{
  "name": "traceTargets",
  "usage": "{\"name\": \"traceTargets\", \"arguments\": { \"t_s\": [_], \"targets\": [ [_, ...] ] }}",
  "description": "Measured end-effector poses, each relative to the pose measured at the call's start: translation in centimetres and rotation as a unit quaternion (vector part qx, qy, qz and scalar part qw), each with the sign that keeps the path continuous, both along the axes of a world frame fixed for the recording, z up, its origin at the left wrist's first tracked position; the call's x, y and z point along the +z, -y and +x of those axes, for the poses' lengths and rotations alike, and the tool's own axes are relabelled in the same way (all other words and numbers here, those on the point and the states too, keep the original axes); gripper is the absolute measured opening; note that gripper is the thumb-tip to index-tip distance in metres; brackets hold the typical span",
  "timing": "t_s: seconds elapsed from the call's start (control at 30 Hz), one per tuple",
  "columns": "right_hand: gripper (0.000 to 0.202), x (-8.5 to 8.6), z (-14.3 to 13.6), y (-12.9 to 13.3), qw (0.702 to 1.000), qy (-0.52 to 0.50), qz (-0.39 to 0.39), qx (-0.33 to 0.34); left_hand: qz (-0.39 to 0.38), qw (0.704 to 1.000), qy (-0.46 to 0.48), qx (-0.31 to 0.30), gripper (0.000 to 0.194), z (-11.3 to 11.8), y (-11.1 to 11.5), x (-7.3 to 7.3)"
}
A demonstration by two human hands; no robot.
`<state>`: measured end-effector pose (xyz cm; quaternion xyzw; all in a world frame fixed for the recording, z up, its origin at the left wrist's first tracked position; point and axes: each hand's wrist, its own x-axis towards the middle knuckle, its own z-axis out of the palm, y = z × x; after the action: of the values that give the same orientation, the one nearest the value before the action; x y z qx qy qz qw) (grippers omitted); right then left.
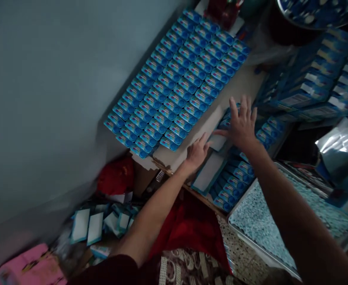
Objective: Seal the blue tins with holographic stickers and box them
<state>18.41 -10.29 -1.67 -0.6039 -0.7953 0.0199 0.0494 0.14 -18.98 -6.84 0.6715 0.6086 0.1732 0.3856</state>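
My right hand is raised over an open blue carton, fingers spread, with nothing visibly held. Its thumb points toward a pale carton flap; whether they touch I cannot tell. Just left of that flap is my left hand, fingers loosely stretched out and apart, hovering over or resting at the table edge. A longer whitish flap lies below it. Small blue packs stand in rows in the carton. Beyond my hands, many matching blue packs form slanting rows on the table.
A tray of pale blue pieces sits at the lower right. Stacked blue cartons rise at the right, below a metal bowl. Flat blue-and-white cartons lie lower left, near a red bag. Red cloth hangs in front.
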Motion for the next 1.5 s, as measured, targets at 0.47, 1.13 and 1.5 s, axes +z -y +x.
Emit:
{"name": "traceTargets", "arguments": {
  "t_s": [0.47,1.13,1.5],
  "targets": [
    [0.084,-4.7,-20.7,10.0,0.995,-0.083,-0.048,0.014,0.134,0.977,-0.152,-0.073,0.034,-20.6,14.1,3.3],
    [0.101,-3.0,-23.6,9.7,0.987,-0.06,-0.123,-0.084,0.067,0.993,-0.062,-0.073,0.026,-20.5,18.2,-1.5],
    [0.092,0.6,-6.8,15.5,0.989,-0.073,0.011,-0.129,-0.118,0.982,0.109,0.097,0.035,-13.4,15.3,-0.7]
  ]
}}
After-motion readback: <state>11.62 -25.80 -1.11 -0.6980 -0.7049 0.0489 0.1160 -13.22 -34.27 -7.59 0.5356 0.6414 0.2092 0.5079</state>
